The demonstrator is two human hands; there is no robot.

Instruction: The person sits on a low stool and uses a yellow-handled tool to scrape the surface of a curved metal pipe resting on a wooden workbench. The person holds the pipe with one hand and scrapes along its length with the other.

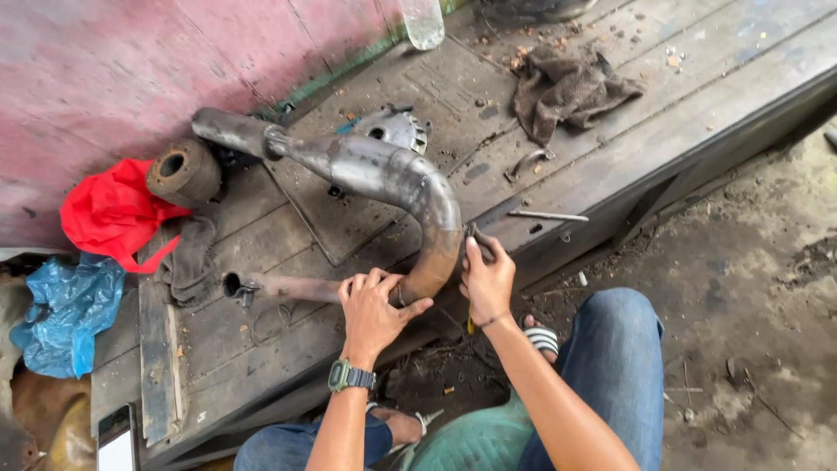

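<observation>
A large curved metal exhaust pipe [384,174] lies across a worn wooden platform [610,113]. It bends down into a thin rusty tube [279,286] that runs to the left. My left hand [373,307], with a wristwatch, grips the pipe where the bend meets the thin tube. My right hand [488,277] presses a small dark tool [478,241] against the outer side of the bend; the tool's shape is partly hidden by my fingers.
A dirty rag [567,87] and a small metal rod [547,215] lie on the platform to the right. A round rusty wheel [183,172], a red bag [113,214], a blue bag [65,314] and a grey metal part [394,129] sit to the left and behind. My knees are below.
</observation>
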